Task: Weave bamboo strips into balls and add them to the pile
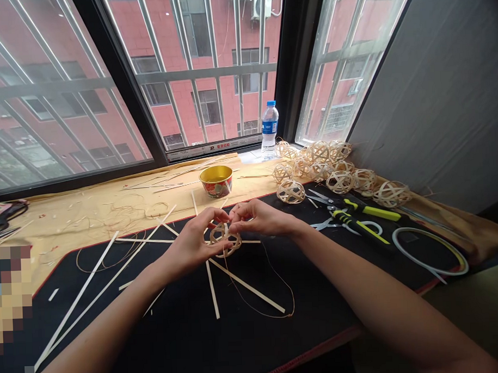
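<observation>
Pinching the woven cane ball (224, 243) at its upper rim, the left hand (189, 247) and right hand (259, 219) should keep the crossings snug; the fingertips' exact hold is partly hidden. Loose pale strips (246, 284) lie beneath on a black desk mat (238, 344), with more woven balls (340, 181) beyond.
</observation>
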### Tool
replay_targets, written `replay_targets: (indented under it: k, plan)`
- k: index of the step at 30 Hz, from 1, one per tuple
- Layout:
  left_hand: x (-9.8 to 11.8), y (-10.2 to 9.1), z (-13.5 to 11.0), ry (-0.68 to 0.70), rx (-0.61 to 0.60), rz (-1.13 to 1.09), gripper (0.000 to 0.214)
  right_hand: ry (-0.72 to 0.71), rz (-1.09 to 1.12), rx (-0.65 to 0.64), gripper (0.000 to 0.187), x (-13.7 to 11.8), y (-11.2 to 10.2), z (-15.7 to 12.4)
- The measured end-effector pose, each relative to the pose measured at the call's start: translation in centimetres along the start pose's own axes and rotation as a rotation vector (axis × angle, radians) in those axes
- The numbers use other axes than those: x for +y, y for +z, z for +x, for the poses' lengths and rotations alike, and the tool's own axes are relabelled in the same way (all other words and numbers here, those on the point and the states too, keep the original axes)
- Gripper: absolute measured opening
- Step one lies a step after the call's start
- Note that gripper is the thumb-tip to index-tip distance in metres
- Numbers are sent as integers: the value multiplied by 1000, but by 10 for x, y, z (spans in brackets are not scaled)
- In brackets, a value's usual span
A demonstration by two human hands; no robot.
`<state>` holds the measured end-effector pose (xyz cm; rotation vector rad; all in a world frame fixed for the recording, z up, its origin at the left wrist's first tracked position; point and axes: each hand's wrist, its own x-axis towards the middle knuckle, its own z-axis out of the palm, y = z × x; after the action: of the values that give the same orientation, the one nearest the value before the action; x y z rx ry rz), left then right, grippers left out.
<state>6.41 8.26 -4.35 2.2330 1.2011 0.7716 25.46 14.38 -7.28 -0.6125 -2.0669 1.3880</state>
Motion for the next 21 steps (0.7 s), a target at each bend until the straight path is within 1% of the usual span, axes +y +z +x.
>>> replay_targets:
  k: [4,8,11,15,17,21]
  plan:
    - [0,2,-1,-21,-17,-9,29,12,-17,19,32,3,1,2]
    - [5,7,-2,-64,-8,-16,35,-3,-89,61,28,-1,1,1]
    - [9,11,-3,-114,28,-70,41,9,-208,87,24,-7,2,0]
    - [13,15,-5,-124,48,-91,39,52,-339,124,25,-13,5,1]
    - [14,16,-6,-122,42,-59,38,70,-366,173,25,-15,4,1]
    - [13,16,-6,-97,47,17,35,143,-417,342,21,-20,-4,-2]
